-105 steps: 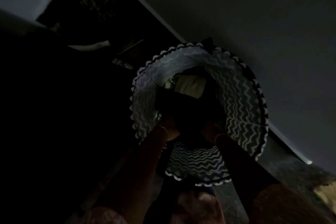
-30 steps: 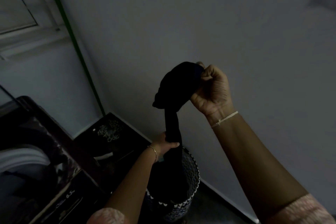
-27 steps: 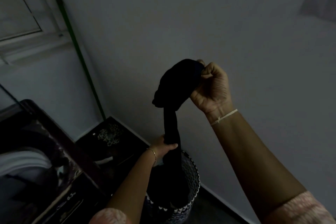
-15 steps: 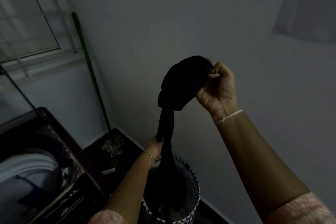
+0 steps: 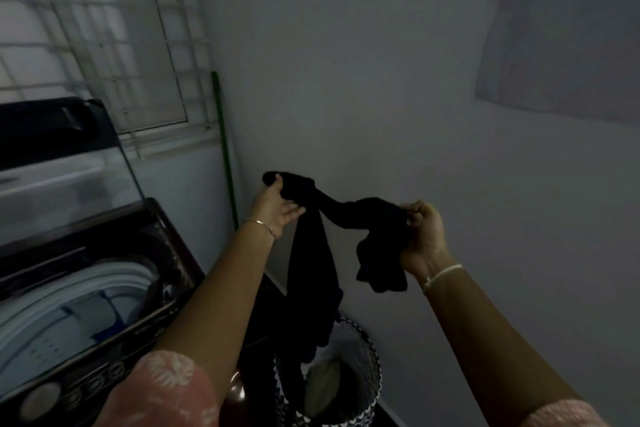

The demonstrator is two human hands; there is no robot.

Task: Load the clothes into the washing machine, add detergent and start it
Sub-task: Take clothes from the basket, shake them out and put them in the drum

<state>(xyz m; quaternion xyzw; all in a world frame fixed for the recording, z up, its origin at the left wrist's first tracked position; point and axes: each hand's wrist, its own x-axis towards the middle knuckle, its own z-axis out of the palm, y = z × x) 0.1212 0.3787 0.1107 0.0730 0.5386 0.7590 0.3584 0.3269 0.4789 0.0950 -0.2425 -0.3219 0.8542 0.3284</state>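
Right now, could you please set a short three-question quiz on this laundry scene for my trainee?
1. True or false: the washer has its lid up.
2. Who holds the garment? A left hand alone; B right hand alone; C both hands.
3. Fill in: the garment's tail hangs down to the ___.
Key: 1 true; 2 C; 3 basket.

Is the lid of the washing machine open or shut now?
Open: the lid stands raised, and the white drum rim shows below it.
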